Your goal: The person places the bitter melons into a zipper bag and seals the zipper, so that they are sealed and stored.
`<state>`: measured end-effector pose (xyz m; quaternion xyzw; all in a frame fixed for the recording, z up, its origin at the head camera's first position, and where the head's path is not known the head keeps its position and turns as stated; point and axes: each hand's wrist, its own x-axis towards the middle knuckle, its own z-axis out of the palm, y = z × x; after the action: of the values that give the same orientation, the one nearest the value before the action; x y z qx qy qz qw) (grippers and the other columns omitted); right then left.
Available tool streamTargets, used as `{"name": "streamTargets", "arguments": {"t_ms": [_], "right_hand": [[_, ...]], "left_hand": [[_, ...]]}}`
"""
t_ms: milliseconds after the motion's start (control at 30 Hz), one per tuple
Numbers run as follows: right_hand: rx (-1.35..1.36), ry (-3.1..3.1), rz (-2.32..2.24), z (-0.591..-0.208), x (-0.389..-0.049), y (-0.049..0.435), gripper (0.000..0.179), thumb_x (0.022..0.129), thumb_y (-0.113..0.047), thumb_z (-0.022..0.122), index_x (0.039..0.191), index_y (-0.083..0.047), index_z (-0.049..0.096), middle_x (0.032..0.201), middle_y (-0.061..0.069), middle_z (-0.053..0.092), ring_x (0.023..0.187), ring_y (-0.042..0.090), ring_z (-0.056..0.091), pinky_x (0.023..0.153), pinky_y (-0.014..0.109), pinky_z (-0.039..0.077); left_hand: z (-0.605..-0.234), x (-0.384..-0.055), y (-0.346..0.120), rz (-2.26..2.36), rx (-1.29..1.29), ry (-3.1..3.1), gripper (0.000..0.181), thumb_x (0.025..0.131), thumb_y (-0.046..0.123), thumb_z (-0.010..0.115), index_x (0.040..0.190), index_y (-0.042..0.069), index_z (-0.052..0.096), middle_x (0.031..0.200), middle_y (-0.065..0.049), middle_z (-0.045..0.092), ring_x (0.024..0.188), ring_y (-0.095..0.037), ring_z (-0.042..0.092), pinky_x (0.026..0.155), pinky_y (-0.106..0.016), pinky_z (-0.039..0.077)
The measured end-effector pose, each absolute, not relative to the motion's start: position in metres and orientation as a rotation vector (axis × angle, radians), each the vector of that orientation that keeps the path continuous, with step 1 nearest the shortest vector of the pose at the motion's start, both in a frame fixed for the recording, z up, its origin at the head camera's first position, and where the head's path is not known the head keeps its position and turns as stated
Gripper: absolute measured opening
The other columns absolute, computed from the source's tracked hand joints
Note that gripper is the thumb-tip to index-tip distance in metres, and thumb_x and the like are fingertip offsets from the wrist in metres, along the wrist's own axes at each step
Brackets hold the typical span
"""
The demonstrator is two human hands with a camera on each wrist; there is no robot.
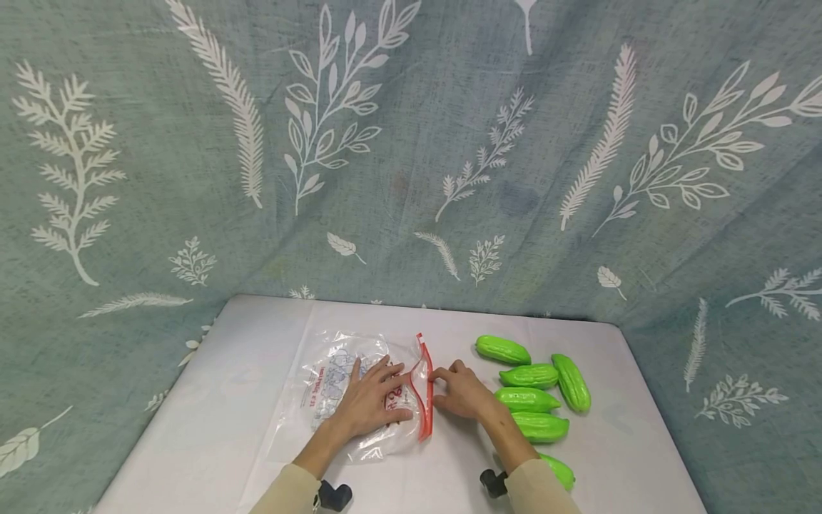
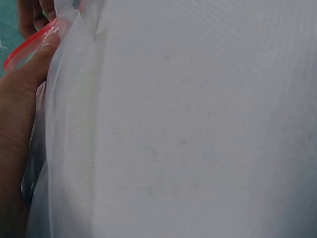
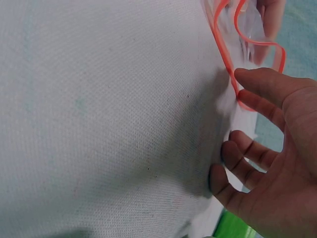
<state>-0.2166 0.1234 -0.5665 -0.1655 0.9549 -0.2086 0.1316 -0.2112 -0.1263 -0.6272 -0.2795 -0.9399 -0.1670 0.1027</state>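
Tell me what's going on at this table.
A person's left hand rests, spread out, on a clear bag lying on the table. Their right hand touches the bag's red rim, which gapes open; whether it pinches the rim is unclear. Six green vegetables lie to the right, outside the bag.

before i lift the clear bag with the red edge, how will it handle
The clear bag will probably be floppy: its film lies creased around the left hand. It's see-through and looks thin, so likely light for its size. The red edge bows apart in curves, so it may flex rather than stay straight.
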Motion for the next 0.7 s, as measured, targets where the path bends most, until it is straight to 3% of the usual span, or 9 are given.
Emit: {"name": "streamTargets", "arguments": {"t_ms": [333, 700], "right_hand": [[-0.446, 2.757, -0.619, -0.567, -0.215, 0.124, 0.042, 0.087, -0.034, 0.077, 0.127, -0.026, 0.067, 0.114, 0.01, 0.054, 0.095, 0.022, 0.054, 0.075, 0.041, 0.054], [-0.447, 2.763, -0.619, -0.568, -0.215, 0.123, 0.042, 0.087, -0.034, 0.078, 0.127, -0.027, 0.067, 0.112, 0.009, 0.053, 0.095, 0.021, 0.053, 0.074, 0.04, 0.054]], "left_hand": [[-0.619, -0.209, -0.128, -0.601, -0.797, -2.76, 0.072, 0.084, 0.07, 0.065, 0.142, 0.027, 0.058, 0.153, 0.004, 0.05, 0.146, -0.027, 0.039, 0.115, -0.074, 0.014], [-0.605, -0.21, -0.134, -0.722, -0.84, -2.726, 0.072, 0.087, 0.06, 0.069, 0.146, 0.02, 0.054, 0.151, -0.003, 0.051, 0.143, -0.029, 0.043, 0.117, -0.071, 0.016]]}}
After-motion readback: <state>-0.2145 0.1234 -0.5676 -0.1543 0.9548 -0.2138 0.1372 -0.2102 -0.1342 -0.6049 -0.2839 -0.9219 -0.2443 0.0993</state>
